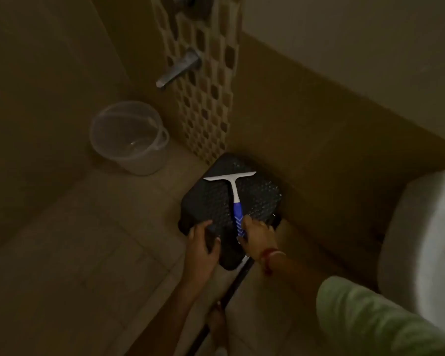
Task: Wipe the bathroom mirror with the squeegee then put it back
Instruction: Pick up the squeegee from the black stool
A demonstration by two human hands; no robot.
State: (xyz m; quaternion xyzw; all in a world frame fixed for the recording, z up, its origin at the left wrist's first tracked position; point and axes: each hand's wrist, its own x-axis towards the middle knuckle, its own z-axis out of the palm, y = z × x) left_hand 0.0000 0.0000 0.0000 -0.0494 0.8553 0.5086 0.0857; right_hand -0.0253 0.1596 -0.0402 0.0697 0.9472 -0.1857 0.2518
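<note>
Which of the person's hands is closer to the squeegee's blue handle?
Right. The right hand touches the squeegee's blue handle; the left hand grips the black stool's edge beside it.

A tiled floor (93,242) is seen in dim light, laid in large pale squares with thin joints. A translucent bucket (129,137) is stood on it near the wall, below a metal tap. A black stool (211,201) with a perforated top is set on the floor in the corner, close against the wall. A squeegee (233,191) is laid flat on the stool's top, its white blade toward the wall and its blue handle toward the near edge. A dark thin strip (231,291), possibly a threshold, is seen running across the tiles beneath the stool's near corner.
</note>
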